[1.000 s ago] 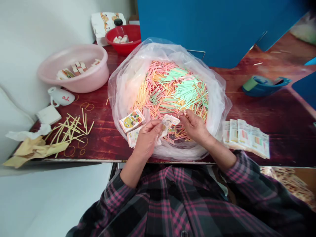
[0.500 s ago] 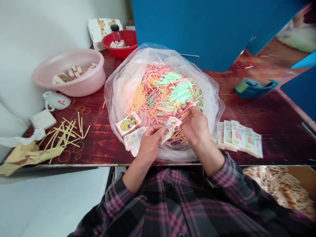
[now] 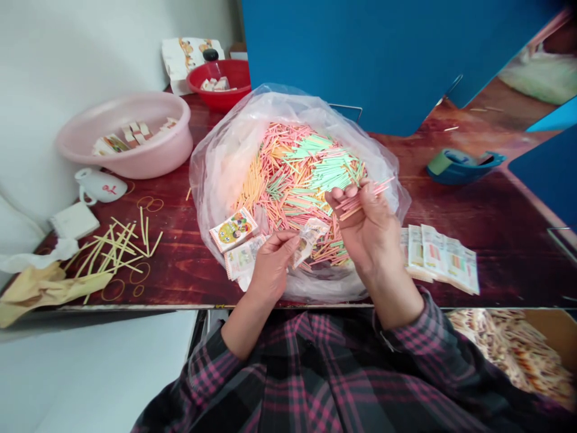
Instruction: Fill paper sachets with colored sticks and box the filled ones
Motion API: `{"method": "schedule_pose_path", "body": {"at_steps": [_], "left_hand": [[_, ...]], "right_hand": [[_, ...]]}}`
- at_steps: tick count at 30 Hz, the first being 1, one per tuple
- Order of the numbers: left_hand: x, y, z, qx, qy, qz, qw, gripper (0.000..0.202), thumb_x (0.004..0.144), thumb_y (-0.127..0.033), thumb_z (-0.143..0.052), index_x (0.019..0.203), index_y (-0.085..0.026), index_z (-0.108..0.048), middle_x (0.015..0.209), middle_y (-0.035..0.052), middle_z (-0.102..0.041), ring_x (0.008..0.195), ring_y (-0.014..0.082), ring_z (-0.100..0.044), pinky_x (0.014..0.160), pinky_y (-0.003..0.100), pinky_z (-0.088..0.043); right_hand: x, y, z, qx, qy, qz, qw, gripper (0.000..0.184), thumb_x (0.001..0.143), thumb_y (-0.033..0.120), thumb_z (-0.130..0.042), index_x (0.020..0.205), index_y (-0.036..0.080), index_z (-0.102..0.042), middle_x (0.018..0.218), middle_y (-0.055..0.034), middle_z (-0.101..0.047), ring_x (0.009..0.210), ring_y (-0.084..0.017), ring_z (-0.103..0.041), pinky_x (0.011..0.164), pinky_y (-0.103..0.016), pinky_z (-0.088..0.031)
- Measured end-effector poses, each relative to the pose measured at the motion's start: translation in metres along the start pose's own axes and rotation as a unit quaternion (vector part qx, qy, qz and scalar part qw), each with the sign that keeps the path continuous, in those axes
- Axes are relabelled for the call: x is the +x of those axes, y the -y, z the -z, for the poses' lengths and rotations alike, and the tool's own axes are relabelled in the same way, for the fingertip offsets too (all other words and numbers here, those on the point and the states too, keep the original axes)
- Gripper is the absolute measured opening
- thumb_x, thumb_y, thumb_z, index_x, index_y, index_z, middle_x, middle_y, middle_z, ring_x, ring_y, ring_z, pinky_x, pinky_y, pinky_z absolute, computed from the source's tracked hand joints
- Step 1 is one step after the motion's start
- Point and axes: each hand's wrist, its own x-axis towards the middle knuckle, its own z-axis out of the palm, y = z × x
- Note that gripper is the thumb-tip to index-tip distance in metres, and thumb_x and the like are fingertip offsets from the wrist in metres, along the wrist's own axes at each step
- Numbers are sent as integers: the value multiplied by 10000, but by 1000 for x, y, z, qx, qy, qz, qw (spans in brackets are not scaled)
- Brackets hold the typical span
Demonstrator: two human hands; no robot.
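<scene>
A clear plastic bag [image 3: 216, 162] in front of me is full of pink, green and orange sticks [image 3: 302, 168]. My right hand [image 3: 367, 225] is raised over the pile, fingers closed on a few pink sticks [image 3: 365, 195] that point right. My left hand [image 3: 273, 261] pinches a small printed packet [image 3: 309, 237] at the bag's near edge. Two more printed packets [image 3: 234, 228] lie on the bag's rim to the left of that hand.
A row of filled packets [image 3: 439, 255] lies to the right. Loose yellow sticks [image 3: 119, 243] and rubber bands lie left. Behind are a pink basin [image 3: 121, 135], a red bowl [image 3: 220, 78], a white cup [image 3: 101, 186], a blue tape dispenser [image 3: 460, 165] and a blue board [image 3: 383, 54].
My right hand has lifted from the pile with a few pink sticks and moved up and to the right. The left hand kept hold of the packet.
</scene>
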Motion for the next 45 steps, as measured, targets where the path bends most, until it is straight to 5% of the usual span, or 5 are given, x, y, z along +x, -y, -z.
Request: {"method": "schedule_pose_path", "body": {"at_steps": [26,34,38,42,45], "left_hand": [[-6,-5,-11,-70,38,50,996,368,537,-346,-993,740,-177,-737,725,-46,-668,681,78,-593,673,211,-475],[-1,1,-8,-43,38,2,998,296,601,-314,-950,726,-183,-716,969,-14,-722,777,98,-635,751,249,-530],[1,4,-8,-45,36,-10,998,322,592,-334,-957,732,-177,-713,890,-20,-713,745,93,-629,733,244,-519],[3,3,-11,-44,34,-17,998,338,594,-352,-953,749,-182,-706,795,-28,-701,710,99,-625,731,258,-516],[5,2,-10,-43,24,-25,998,317,625,-348,-933,769,-191,-699,785,-31,-698,726,104,-631,756,266,-519]], "right_hand": [[-32,-18,-12,-36,59,149,986,135,1034,416,-555,999,294,-603,957,33,-764,1059,-192,-751,1167,-490,-461],[-28,-26,0,-141,97,25,985,251,1028,491,-523,946,269,-607,1091,-27,-774,1137,-219,-709,977,-415,-564],[-26,-28,5,-154,111,-28,981,282,1008,510,-550,1198,305,-591,1176,-36,-757,1093,-221,-726,924,-411,-594],[-28,-24,6,-191,113,-10,975,475,1030,528,-485,1476,371,-449,1325,-44,-702,1144,-227,-719,935,-425,-605],[-29,-18,8,-291,122,36,948,440,1054,547,-399,1322,301,-646,1310,-58,-712,1279,-238,-649,1097,-452,-526]]}}
